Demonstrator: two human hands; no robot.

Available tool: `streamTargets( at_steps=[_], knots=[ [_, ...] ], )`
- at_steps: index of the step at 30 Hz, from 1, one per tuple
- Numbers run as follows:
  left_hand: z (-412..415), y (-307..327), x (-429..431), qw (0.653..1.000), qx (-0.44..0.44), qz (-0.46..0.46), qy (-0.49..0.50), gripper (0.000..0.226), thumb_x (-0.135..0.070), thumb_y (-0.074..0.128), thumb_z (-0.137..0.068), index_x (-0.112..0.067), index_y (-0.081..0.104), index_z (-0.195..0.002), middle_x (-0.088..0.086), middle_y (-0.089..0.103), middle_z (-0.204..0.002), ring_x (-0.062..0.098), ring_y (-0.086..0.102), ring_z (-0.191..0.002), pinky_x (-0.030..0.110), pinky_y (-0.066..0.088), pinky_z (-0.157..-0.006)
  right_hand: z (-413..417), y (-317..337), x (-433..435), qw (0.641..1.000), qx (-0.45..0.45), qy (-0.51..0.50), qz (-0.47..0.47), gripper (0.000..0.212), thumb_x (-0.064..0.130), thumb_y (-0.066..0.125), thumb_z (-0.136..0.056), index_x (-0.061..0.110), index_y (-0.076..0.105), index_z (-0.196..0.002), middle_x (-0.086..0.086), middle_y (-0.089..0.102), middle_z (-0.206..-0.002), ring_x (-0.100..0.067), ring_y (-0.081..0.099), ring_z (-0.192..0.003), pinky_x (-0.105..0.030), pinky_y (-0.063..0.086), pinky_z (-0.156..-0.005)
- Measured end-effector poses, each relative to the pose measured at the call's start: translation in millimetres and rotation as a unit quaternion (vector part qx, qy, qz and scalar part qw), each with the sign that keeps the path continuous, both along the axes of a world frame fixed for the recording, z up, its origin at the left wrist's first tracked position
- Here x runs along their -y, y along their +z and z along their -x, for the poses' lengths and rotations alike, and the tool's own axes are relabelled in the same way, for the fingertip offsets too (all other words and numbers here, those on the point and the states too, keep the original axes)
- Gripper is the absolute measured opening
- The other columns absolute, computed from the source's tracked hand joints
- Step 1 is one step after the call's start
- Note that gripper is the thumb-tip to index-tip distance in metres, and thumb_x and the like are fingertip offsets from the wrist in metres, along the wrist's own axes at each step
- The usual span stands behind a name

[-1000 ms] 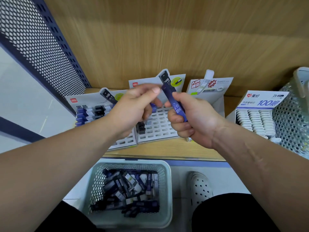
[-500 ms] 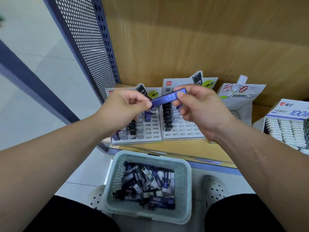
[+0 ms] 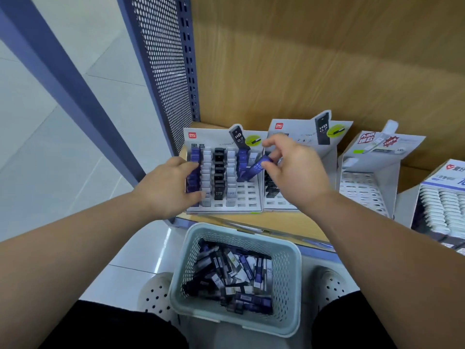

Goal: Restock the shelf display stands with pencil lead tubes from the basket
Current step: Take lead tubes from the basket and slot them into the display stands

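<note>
Pale floor tiles (image 3: 50, 172) lay under me. Nearest, below and short of both grips, sat the basket (image 3: 289, 250), with a thick jumble of lead tubes (image 3: 234, 278) in it. Beyond it ran the wooden shelf (image 3: 289, 222) that carried the stands.

My left grip (image 3: 166, 187) lay against the leftmost column of the near display stand (image 3: 249, 197), fingers along its blue tubes. Whether it clasped the edge or only steadied it, I could not tell. My right grip (image 3: 297, 172) pinched one blue tube (image 3: 254, 168) by its upper end. The tube was tilted, its lower end down by the blue column just left of that grip.

I judged this the seating step: the tube wanted righting, then a straight push into a free slot, and empty slots showed just below its tip. Many rows stood bare, so the restock looked far from done.

Under the right grip a second stand (image 3: 302, 137) held a few dark tubes, and right of it a third stand (image 3: 364, 182) looked almost bare. Farthest off, a perforated side panel (image 3: 163, 59) rose left of the grips, with a wood-grain back board (image 3: 327, 59) behind everything.
</note>
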State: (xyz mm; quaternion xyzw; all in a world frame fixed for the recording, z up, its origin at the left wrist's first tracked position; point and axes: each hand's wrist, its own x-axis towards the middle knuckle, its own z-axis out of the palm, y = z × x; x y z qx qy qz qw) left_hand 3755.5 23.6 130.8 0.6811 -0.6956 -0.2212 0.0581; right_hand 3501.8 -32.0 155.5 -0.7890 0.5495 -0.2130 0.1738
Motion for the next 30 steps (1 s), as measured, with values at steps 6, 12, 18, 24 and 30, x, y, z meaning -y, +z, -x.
streamTargets(
  at_steps=[6, 12, 18, 24, 30],
  knots=[
    [-2.5, -8.7, 2.9, 1.0, 0.002, 0.006, 0.018, 0.07, -0.051, 0.064, -0.09, -0.025, 0.04, -0.15, 0.004, 0.059, -0.134, 0.023, 0.059, -0.109, 0.034, 0.047, -0.091, -12.2, -19.3, 1.2, 0.999, -0.043, 0.026, -0.022, 0.011, 0.013, 0.072, -0.09, 0.014, 0.065, -0.098, -0.004, 0.071, -0.086, -0.029, 0.065, -0.081, -0.036, 0.051, -0.069],
    [-2.6, -11.9, 5.5, 0.999, -0.014, 0.009, 0.031, 0.071, -0.049, 0.067, -0.089, -0.027, 0.04, -0.15, 0.0, 0.063, -0.131, 0.022, 0.058, -0.116, 0.035, 0.05, -0.093, -14.6, -32.5, -0.2, 0.993, -0.099, 0.042, -0.044, 0.008, 0.013, 0.063, -0.096, 0.019, 0.058, -0.098, -0.003, 0.064, -0.091, -0.028, 0.059, -0.081, -0.036, 0.048, -0.068],
    [-5.6, -15.8, 4.9, 0.999, -0.033, 0.009, 0.028, 0.073, -0.05, 0.067, -0.088, -0.028, 0.039, -0.151, -0.002, 0.064, -0.13, 0.021, 0.056, -0.12, 0.034, 0.048, -0.096, -18.5, -33.5, 0.5, 0.994, -0.097, 0.033, -0.038, 0.007, 0.014, 0.062, -0.097, 0.019, 0.058, -0.101, -0.004, 0.065, -0.094, -0.03, 0.06, -0.081, -0.037, 0.049, -0.066],
    [-5.6, -15.2, 4.0, 0.999, -0.035, 0.01, 0.025, 0.074, -0.049, 0.067, -0.088, -0.029, 0.036, -0.152, 0.0, 0.063, -0.129, 0.022, 0.056, -0.118, 0.034, 0.048, -0.096, -23.9, -35.1, 2.8, 0.992, -0.108, 0.05, -0.046, 0.006, 0.013, 0.062, -0.095, 0.017, 0.058, -0.096, -0.004, 0.064, -0.092, -0.029, 0.058, -0.082, -0.038, 0.05, -0.068],
    [-7.1, -16.9, 6.2, 0.999, -0.046, 0.008, 0.028, 0.071, -0.047, 0.069, -0.088, -0.03, 0.04, -0.15, -0.001, 0.064, -0.127, 0.021, 0.056, -0.117, 0.032, 0.047, -0.095, -26.3, -37.7, 4.5, 0.987, -0.138, 0.065, -0.045, 0.006, 0.012, 0.058, -0.097, 0.018, 0.058, -0.097, -0.006, 0.064, -0.092, -0.032, 0.059, -0.081, -0.043, 0.054, -0.07]
  ],
)
